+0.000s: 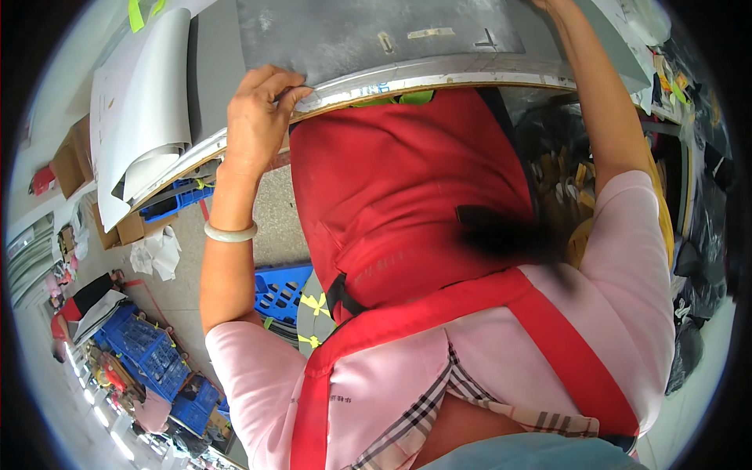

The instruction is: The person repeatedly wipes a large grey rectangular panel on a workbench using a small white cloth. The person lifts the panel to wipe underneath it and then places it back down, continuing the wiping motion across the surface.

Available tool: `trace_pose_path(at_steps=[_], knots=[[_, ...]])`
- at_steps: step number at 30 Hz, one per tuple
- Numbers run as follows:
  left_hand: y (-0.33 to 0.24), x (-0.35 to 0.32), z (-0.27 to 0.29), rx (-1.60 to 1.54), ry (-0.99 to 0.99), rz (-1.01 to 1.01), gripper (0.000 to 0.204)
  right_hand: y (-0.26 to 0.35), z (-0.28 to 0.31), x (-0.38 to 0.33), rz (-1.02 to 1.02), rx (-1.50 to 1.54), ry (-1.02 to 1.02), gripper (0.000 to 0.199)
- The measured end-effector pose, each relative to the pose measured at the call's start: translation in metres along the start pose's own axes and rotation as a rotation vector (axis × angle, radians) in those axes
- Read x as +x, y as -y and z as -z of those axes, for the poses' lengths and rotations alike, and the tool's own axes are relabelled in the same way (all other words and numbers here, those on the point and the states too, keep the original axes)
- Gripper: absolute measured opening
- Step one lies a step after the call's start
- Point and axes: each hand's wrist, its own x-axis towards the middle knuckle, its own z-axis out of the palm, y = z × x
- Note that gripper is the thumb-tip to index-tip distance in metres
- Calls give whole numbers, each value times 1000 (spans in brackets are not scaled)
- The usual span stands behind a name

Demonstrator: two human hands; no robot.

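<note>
My left hand (265, 100) is at the near edge of the worktable, its fingers bent and closed in a pinch at the near left corner of a dark grey sheet (337, 39). The sheet lies flat on the table, with small strips of tape and a black mark on it. A clear layer seems to show along its near edge. My right arm reaches to the far right of the sheet, and only a bit of my right hand (553, 4) shows at the top edge of the view, with its fingers cut off.
A large white sheet (141, 102) curls over the table's left end. Blue plastic crates (149, 348) stand on the floor at left, near crumpled white paper (157, 252). Another blue crate (282, 294) sits beside my legs. Dark plastic bags (693, 345) line the right side.
</note>
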Motion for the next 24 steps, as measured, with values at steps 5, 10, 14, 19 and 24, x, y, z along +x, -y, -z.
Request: trace_pose_path(at_steps=[5,10,14,19,24], knots=[[2,2,0,0,13,-27,15,-3,7,-1,17,-32,19,15],[2,1,0,-10,1,-54,15,16,-3,-11,10,-207,-48,19],[2,1,-1,13,8,-72,14,-2,-1,-6,49,-131,-11,20],[2,3,-1,18,16,-65,14,-4,-3,-4,62,-99,-26,19],[0,7,7,-63,84,32,15,-3,-5,-6,159,-269,-65,23]])
